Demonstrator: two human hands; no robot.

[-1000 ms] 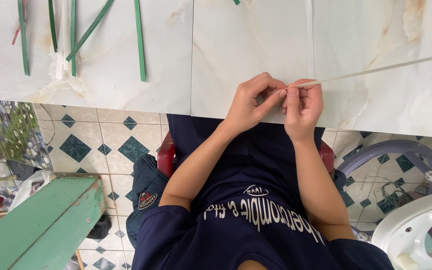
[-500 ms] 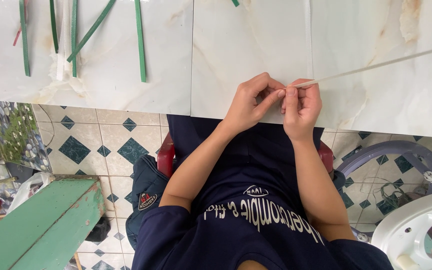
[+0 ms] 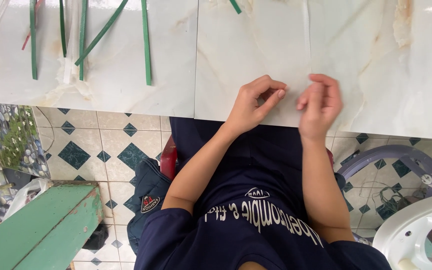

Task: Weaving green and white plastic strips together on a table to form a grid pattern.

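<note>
Pinching at the counter's (image 3: pixel 256 40) near edge, left hand (image 3: pixel 253 102) fingers look closed; blurred right hand (image 3: pixel 320 105) unclear. The thin pale strip (image 3: pixel 306 30) could slip away.

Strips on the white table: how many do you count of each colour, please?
Green strips: 6
White or pale strips: 3
Red strips: 1
Total: 10 strips, counting the ones cut off by the top edge of the head view.
</note>
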